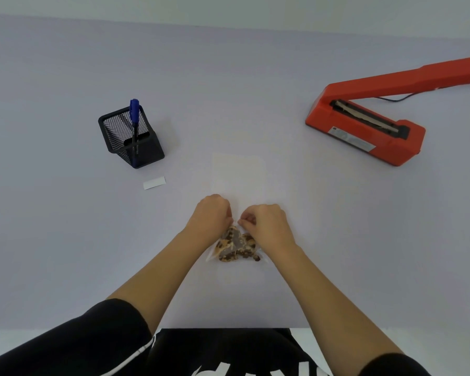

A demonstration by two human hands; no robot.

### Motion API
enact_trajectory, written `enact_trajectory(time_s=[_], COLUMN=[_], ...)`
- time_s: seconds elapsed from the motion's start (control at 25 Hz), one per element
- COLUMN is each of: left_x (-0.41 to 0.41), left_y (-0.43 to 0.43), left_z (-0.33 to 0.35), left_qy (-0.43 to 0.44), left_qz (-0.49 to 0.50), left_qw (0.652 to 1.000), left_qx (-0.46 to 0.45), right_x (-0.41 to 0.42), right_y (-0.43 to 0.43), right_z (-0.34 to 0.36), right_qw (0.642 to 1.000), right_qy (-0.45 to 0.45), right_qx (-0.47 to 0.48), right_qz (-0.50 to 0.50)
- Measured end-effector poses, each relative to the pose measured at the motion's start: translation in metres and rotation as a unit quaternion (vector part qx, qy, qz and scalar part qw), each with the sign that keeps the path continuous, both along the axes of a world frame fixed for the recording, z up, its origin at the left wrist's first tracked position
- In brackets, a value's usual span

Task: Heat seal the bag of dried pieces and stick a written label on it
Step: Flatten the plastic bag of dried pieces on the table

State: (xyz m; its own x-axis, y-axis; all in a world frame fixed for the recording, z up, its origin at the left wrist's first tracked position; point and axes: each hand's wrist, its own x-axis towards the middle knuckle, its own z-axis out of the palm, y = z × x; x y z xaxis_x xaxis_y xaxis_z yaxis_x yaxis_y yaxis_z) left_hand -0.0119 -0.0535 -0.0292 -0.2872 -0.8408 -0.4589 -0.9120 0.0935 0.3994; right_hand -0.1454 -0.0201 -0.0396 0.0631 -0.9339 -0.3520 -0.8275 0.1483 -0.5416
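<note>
Bag of dried pieces lies on a pale table at centre, close to the near edge, its brown and tan contents bunched at the near end of the clear plastic. At far left, a black mesh pen holder stands upright with a blue-capped pen leaning inside it. Just in front of the holder, a small white label lies flat. The left hand, fingers curled, pinches the plastic just beyond the pieces. The right hand pinches the same stretch from the other side, and the two hands nearly touch. At far right, well apart from the bag, a red heat sealer sits with its arm raised, a dark cord trailing behind it.
</note>
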Motion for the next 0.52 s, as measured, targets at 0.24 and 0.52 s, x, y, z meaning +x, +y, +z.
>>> enact_trajectory(time_s=[0.24, 0.52], left_x=[0.012, 0.025], left_y=[0.001, 0.002], left_z=[-0.002, -0.011], left_qy=[-0.012, 0.024], left_qz=[-0.022, -0.104], left_qw=[0.999, 0.992], left_qx=[-0.024, -0.068], right_x=[-0.006, -0.011], right_y=[-0.003, 0.0], right_z=[0.0, 0.0], right_qw=[0.999, 0.997], right_qy=[0.022, 0.027], right_qx=[-0.005, -0.009], right_qz=[0.039, 0.071])
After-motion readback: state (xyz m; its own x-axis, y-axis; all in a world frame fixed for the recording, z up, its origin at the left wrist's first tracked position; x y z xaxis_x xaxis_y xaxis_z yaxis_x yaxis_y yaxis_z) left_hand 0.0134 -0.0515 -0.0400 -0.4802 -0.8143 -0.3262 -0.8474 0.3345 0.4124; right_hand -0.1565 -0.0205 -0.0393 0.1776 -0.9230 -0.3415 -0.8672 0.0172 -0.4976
